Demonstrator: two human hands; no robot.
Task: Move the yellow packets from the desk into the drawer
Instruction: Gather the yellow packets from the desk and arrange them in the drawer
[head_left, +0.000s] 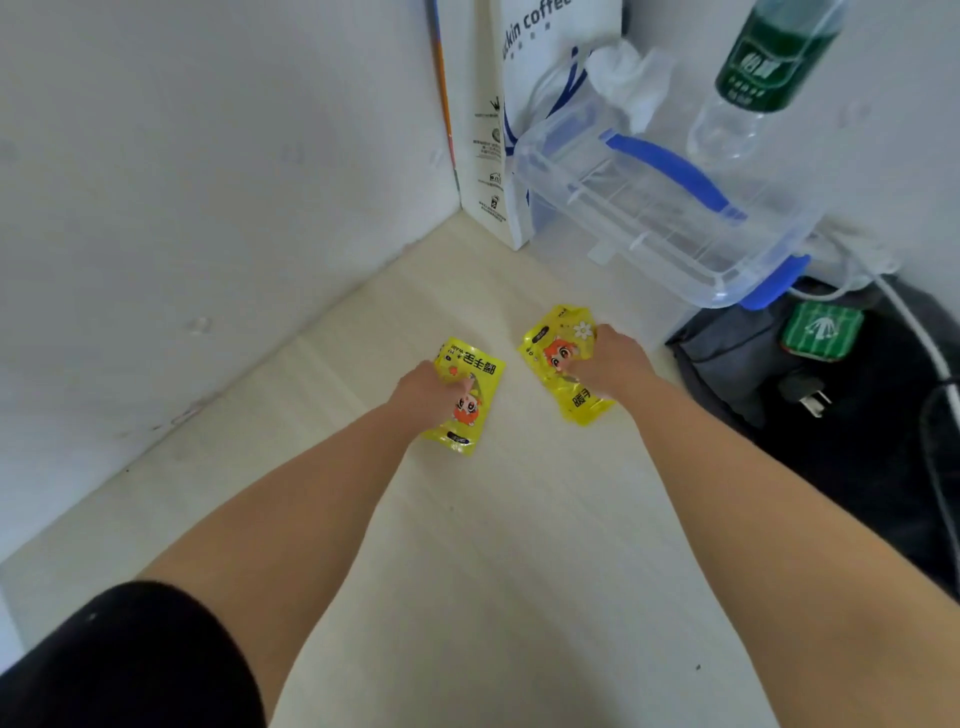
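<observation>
The left hand (430, 387) curls its fingers and thumb onto a glossy yellow plastic packet with a cartoon face (480, 371), which lies on the pale wooden desk (519, 519) under that hold. Just beside it, the right hand (610, 358) clutches a second, crumpled yellow packet (553, 353). A clear plastic box with a blue handle (649, 208) stands beyond the right hand's knuckles.

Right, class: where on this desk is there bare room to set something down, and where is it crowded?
Free: desk between the forearms, the strip by the left wall, and the patch between packets and paper bag. Crowded: right rear, with clear box, bottle and dark bag.
</observation>
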